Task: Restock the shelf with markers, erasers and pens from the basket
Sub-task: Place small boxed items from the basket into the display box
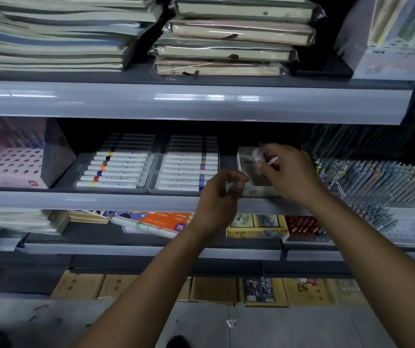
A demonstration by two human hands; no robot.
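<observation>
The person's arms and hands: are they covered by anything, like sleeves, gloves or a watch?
Nothing is worn on them as far as the head view shows. Both forearms are bare up to the picture's lower edge, with no sleeve in sight. The left hand and the right hand have no gloves, and no watch, bracelet or ring shows.

the small pale items [264, 158] the right hand [289, 172] pinches are blurred — eraser or wrapper, unclear.

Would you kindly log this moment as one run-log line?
step: restocking erasers | right hand: pinches small wrapped item over white box | left hand: loosely curled at box front, holds nothing | marker trays: untouched
</observation>
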